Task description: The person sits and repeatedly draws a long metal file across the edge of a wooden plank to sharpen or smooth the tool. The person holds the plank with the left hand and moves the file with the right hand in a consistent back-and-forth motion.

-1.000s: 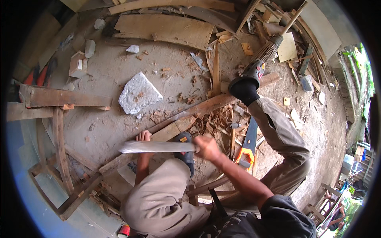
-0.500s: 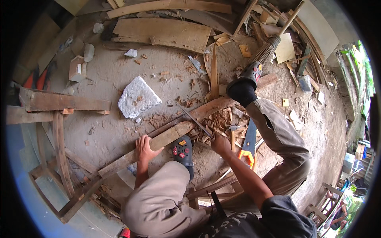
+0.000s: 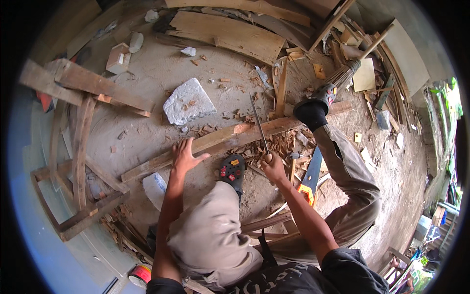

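Note:
My right hand (image 3: 274, 167) grips the wooden handle of a machete (image 3: 259, 122), whose narrow blade points away from me across the beams. My left hand (image 3: 185, 156) is open, fingers spread, beside the near edge of a wooden beam (image 3: 169, 159); whether a fingertip touches it is hard to tell. That beam has a pale cut patch at its far right end and lies alongside a second wooden beam (image 3: 279, 126) on the ground. One clog (image 3: 232, 169) stands just short of the beams, and the other clog (image 3: 318, 100) is at the second beam's right part.
Wood chips (image 3: 249, 152) litter the dirt. A hammer (image 3: 293, 164) and a handsaw with an orange handle (image 3: 312, 174) lie right of my right hand. A white stone block (image 3: 188, 102) sits beyond the beams. Wooden frames (image 3: 81, 147) stand left; a broom (image 3: 342, 73) lies far right.
My left hand has let go of the beam and opened. The beam now lies farther away, against the second one. The machete has swung up, its blade pointing more directly away from me.

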`<control>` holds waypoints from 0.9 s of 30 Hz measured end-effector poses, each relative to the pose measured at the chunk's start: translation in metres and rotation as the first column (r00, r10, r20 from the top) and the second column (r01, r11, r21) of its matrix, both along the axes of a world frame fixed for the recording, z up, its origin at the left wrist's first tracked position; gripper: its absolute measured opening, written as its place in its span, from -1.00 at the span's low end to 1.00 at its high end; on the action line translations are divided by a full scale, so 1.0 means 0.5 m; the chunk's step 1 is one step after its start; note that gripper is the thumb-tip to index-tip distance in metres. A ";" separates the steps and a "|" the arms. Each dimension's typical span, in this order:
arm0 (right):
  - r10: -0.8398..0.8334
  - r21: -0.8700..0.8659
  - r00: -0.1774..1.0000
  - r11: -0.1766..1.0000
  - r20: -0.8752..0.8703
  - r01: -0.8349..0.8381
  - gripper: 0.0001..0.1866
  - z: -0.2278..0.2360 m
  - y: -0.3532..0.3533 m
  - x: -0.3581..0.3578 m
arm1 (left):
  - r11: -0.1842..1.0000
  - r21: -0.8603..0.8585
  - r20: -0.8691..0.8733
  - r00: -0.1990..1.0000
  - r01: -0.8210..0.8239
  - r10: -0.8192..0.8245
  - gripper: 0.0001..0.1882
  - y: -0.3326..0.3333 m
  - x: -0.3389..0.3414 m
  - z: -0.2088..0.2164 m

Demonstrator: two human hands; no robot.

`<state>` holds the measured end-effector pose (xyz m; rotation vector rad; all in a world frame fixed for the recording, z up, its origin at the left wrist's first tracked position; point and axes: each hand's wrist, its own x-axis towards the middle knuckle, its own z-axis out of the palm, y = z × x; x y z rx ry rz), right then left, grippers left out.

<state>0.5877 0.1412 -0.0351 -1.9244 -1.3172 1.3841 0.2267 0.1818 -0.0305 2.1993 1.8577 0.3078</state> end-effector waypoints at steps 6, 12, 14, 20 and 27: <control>-0.057 0.113 0.998 0.992 -0.023 0.059 -0.78 0.031 -0.051 -0.004 | 0.991 -0.131 -0.017 1.000 0.010 -0.012 -0.23 -0.004 -0.015 -0.066; -0.047 0.214 0.998 0.976 0.035 0.038 -0.73 0.092 -0.071 0.004 | 0.980 -0.189 -0.029 0.997 -0.070 0.065 -0.20 -0.015 -0.021 -0.044; -0.010 0.208 0.999 0.978 0.051 -0.001 -0.70 0.092 -0.086 0.007 | 0.978 -0.203 -0.060 0.998 -0.043 0.031 -0.20 -0.013 -0.013 -0.016; 0.006 0.287 0.997 0.958 -0.082 0.018 -0.76 0.096 -0.090 0.018 | 0.970 -0.241 -0.151 0.987 0.016 -0.054 -0.11 0.006 0.006 0.120; 0.018 0.283 1.000 0.959 0.019 -0.023 -0.79 0.178 -0.031 -0.003 | 0.971 -0.237 -0.224 0.973 -0.003 -0.051 -0.14 0.011 0.031 0.264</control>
